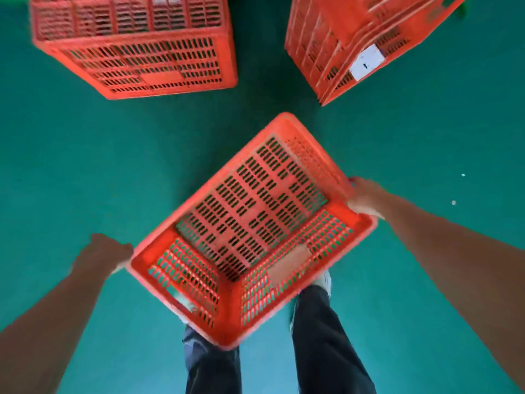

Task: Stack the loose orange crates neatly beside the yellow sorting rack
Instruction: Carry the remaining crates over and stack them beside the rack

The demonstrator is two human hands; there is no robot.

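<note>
Spreading throughout: glossy teal floor [85,166]; left crate [136,52], right crate stack [355,46], held crate [255,223].

Forearms [454,265] bare to frame edge; dk navy trousers [326,336]; pale shoes [325,281], partly hidden.

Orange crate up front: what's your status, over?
Grips: right hand on held crate rim; left hand at opposite corner, blurred. Crate airborne, tilted, open side up. Ahead: labelled crate stack right, left crate; yellow rack unseen.
</note>
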